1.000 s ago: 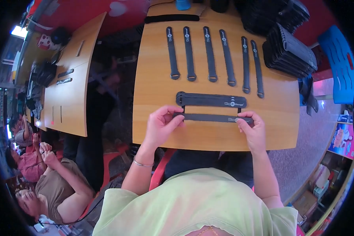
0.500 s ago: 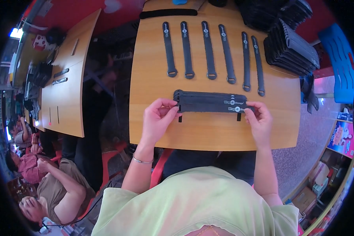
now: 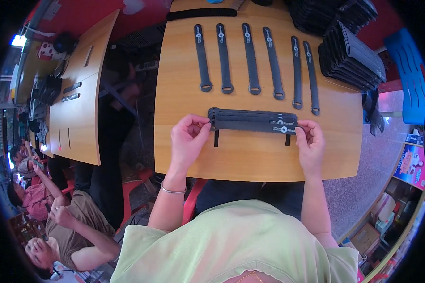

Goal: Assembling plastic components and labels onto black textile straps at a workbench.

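Observation:
Several black hook-and-loop straps (image 3: 243, 123) lie overlapped sideways in a shallow stack near the table's front, their white-printed ends at the right. At the stack's left end, my left hand (image 3: 186, 140) pinches the frontmost strap between thumb and fingertips. My right hand (image 3: 310, 145) grips its other end, thumb in front and fingers curled behind. Two short, narrow black strips stick out below the stack, a left strip (image 3: 216, 139) and a right strip (image 3: 287, 140). Beyond the stack, more straps (image 3: 250, 59) are laid out singly in a row, with their loop ends toward me.
Piles of folded black goods (image 3: 352, 59) stand at the table's back right. A long black piece (image 3: 201, 14) lies along the back edge. A blue plastic crate (image 3: 407, 70) is to the right. Left, people sit near another wooden table (image 3: 80, 120).
The frontmost strap has shifted slightly away from me, closer over the others, with both hands still at its ends. At left, a seated person has raised an arm.

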Motion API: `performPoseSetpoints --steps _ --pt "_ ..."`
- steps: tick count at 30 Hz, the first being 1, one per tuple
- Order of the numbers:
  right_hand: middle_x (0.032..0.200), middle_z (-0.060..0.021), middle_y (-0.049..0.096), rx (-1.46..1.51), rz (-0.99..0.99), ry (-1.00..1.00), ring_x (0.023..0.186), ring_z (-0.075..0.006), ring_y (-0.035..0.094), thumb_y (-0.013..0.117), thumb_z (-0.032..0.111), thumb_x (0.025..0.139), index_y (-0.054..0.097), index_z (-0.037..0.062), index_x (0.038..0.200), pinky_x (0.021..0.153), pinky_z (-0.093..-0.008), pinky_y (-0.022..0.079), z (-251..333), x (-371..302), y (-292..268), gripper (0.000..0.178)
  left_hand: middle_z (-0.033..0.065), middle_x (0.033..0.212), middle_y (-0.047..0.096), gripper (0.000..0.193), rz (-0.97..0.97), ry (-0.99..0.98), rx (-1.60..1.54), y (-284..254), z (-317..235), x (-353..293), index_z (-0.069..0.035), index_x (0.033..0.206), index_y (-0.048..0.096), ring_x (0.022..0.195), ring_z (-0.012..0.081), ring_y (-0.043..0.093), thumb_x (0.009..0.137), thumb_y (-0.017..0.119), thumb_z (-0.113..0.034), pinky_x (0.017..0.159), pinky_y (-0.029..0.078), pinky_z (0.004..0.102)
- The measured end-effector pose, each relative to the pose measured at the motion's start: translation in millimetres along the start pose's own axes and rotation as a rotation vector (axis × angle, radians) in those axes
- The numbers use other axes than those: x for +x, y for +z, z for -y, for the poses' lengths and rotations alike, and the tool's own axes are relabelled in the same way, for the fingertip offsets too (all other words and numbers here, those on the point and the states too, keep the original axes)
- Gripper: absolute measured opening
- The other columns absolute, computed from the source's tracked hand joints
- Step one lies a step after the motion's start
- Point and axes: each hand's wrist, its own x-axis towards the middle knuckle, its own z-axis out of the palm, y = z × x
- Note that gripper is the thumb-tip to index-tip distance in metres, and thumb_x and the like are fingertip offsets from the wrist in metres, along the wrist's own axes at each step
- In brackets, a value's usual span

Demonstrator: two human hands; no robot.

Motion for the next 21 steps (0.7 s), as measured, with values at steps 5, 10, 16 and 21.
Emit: performPoseSetpoints --steps 5,10,16,21 --pt "0.08 0.0028 0.055 -0.011 0.004 -0.004 0.068 -0.002 0.049 0.061 -0.001 0.086 0.055 0.0026 0.099 0.059 -0.0155 0.039 -1.1 -0.2 0.6 0.015 -0.0021 0.071 0.058 0.005 0.008 0.001 0.052 -1.7 -1.8 2.7 0.003 0.086 0.061 0.057 0.0002 0.05 0.082 0.062 0.003 0.05 0.038 0.0153" --pt "0.079 0.0023 0.055 -0.042 -0.008 -0.035 0.069 -0.0021 0.05 0.062 -0.001 0.085 0.054 0.0028 0.098 0.059 -0.0159 0.041 -1.3 0.3 2.5 0.015 -0.0022 0.07 0.058 0.004 0.005 -0.019 0.079 -1.1 -4.2 5.3 0.003 0.084 0.06 0.054 0.0002 0.049 0.081 0.062 0.003 0.048 0.037 0.0158" --pt "0.078 0.0026 0.055 -0.039 -0.029 -0.023 0.068 -0.0021 0.05 0.062 0.0 0.085 0.053 0.003 0.097 0.058 -0.0158 0.04 -3.4 1.1 3.4 0.015 -0.0017 0.068 0.057 0.004 0.007 -0.046 0.103 -0.4 -3.3 7.6 0.002 0.084 0.06 0.051 0.0007 0.048 0.08 0.062 0.002 0.046 0.036 0.0168" --pt "0.077 0.0027 0.054 -0.051 -0.036 -0.022 0.067 -0.0019 0.05 0.062 0.0 0.085 0.052 0.003 0.097 0.058 -0.0158 0.04 -3.1 1.5 4.6 0.015 -0.0015 0.068 0.057 0.004 -0.006 -0.053 0.093 0.6 -4.1 7.5 0.003 0.084 0.06 0.05 0.0012 0.049 0.08 0.062 0.002 0.045 0.036 0.0173"
